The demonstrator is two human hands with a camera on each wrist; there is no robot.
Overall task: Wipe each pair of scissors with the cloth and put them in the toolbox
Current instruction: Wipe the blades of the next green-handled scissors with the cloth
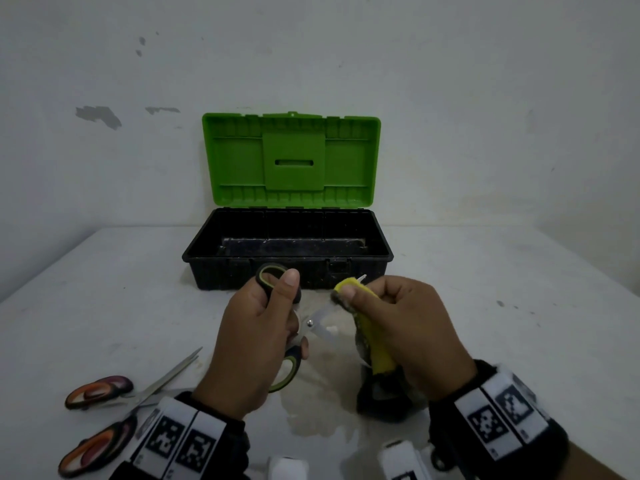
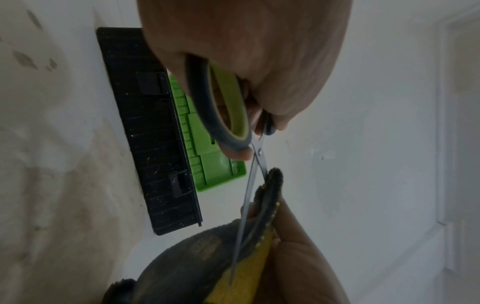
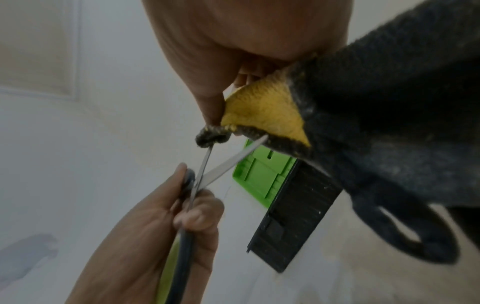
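**Cloth on an open blade**

The table [image 1: 519, 289] bears the toolbox [image 1: 287, 251], lid up — two orange-handled scissors [image 1: 104, 410] lie near-left. The left hand [image 1: 252, 344] grips the green-handled scissors [image 1: 313, 323], blades spread; the right hand [image 1: 408, 337] pinches the cloth [image 1: 375, 348] round one blade.

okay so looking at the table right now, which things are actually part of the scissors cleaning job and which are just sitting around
Part of the job:
green-handled scissors, blades apart, held by the left hand
yellow and black cloth, pinched on one blade by the right hand
two orange-handled scissors, waiting on the table
open toolbox

Just lying about:
white objects at the near edge; cannot tell what they are
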